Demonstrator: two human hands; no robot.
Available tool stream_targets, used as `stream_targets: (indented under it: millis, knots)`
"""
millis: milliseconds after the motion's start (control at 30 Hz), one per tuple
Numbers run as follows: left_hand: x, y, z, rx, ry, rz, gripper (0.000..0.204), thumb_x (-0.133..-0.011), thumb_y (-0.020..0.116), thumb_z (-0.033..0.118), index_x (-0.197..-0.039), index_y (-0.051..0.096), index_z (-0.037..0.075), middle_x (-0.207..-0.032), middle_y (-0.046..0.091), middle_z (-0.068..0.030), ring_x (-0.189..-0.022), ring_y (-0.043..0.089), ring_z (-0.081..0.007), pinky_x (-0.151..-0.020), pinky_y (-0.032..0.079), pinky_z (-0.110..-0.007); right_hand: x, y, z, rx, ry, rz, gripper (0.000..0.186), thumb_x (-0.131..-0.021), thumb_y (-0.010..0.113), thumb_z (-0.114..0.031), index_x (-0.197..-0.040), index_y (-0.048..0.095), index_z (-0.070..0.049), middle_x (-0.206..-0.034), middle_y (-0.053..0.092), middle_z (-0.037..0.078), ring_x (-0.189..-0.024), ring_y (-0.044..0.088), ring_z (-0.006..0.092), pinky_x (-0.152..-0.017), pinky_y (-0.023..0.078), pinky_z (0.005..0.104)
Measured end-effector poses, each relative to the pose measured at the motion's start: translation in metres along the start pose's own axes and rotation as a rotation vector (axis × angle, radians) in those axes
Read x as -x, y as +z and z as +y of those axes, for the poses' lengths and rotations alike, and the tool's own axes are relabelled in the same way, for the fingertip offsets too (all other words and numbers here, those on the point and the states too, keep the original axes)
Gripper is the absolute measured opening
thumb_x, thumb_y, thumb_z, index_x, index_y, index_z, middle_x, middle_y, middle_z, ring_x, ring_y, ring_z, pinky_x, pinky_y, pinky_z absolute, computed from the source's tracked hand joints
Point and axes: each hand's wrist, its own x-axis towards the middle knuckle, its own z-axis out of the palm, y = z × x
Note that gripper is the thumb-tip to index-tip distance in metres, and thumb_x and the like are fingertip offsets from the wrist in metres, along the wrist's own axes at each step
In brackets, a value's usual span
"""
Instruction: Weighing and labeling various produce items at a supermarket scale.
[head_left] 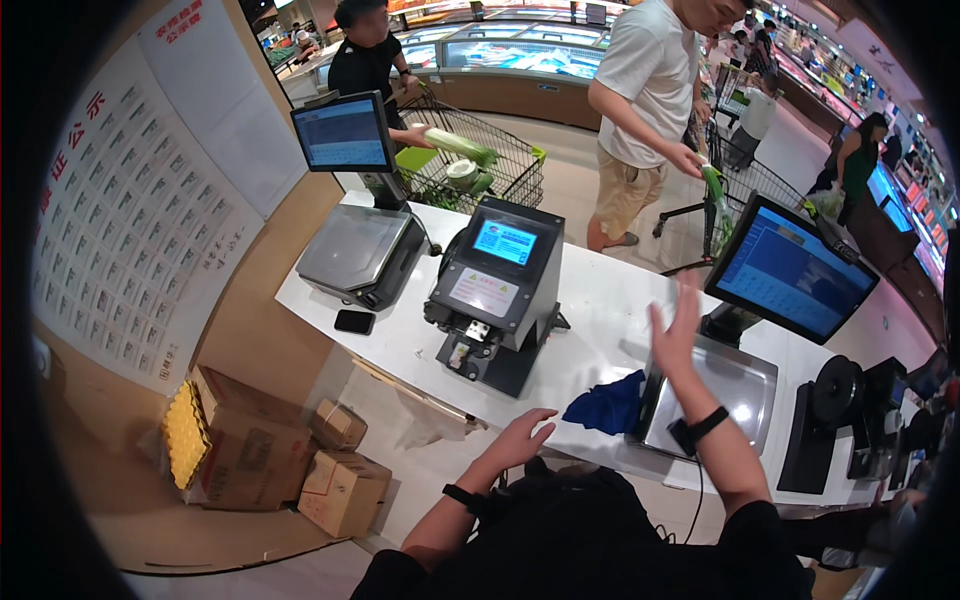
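Empty and with fingers spread, my right hand [678, 330] is raised above the counter between a tilted touchscreen [795, 265] and the steel weighing plate [720, 400] of a scale. My left hand [518, 440] hovers at the counter's near edge, holding nothing, its fingers loosely apart. A crumpled blue cloth [605, 403] lies between my hands, beside the scale. Left of it stands a black machine [500, 285] with a small lit screen and a metal mechanism at its front. Across the counter, a person in a white T-shirt holds a long green vegetable [713, 190].
A second scale [360, 250] with a screen [343, 133] and a black phone [354, 322] occupy the white counter's left end. Beyond, a person in black holds a pale green vegetable [460, 145] over a shopping cart [515, 180]. Cardboard boxes [345, 493] sit at lower left.
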Motion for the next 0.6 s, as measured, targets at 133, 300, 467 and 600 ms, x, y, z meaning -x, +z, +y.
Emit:
stream_targets:
  millis: [133, 300, 467, 600]
  knots:
    - [-0.046, 0.036, 0.021, 0.494, -0.002, -0.094, 0.040, -0.103, 0.036, 0.029, -0.127, 0.052, 0.000, -0.120, 0.060, -0.0125, -0.111, 0.057, -0.0210, -0.101, 0.040, -0.034, 0.036, -0.047, -0.072, -0.325, -0.153, -0.382, 0.066, -0.084, 0.062, -0.020, -0.143, 0.035, -0.004, -0.149, 0.027, 0.025, -0.135, 0.031, 0.0425, -0.110, 0.026, 0.0485]
    - [-0.084, 0.069, 0.113, 1.408, -0.014, -0.310, 0.071, -0.100, 0.010, 0.054, -0.145, 0.026, 0.000, -0.145, 0.038, -0.0152, -0.134, 0.037, -0.0269, -0.113, 0.028, -0.037, 0.068, -0.066, -0.067, -0.305, -0.291, -0.534, 0.055, -0.084, 0.059, -0.021, -0.136, 0.046, -0.004, -0.145, 0.035, 0.022, -0.133, 0.036, 0.0396, -0.109, 0.026, 0.0526]
    - [-0.078, 0.092, 0.136, 1.554, -0.058, -0.264, 0.074, -0.099, 0.010, 0.055, -0.148, 0.018, -0.001, -0.153, 0.024, -0.0155, -0.141, 0.025, -0.0286, -0.116, 0.020, -0.041, 0.069, -0.083, -0.017, -0.224, -0.258, -0.506, 0.053, -0.087, 0.055, -0.024, -0.135, 0.046, -0.004, -0.142, 0.040, 0.020, -0.133, 0.036, 0.0361, -0.110, 0.025, 0.0513]
    - [-0.064, 0.095, 0.127, 1.201, -0.052, -0.180, 0.062, -0.103, 0.023, 0.044, -0.145, 0.025, -0.001, -0.147, 0.034, -0.0167, -0.136, 0.036, -0.0272, -0.112, 0.028, -0.041, 0.064, -0.083, 0.017, -0.235, -0.183, -0.504, 0.052, -0.087, 0.057, -0.021, -0.135, 0.046, -0.003, -0.138, 0.043, 0.021, -0.128, 0.041, 0.0372, -0.109, 0.029, 0.0493]
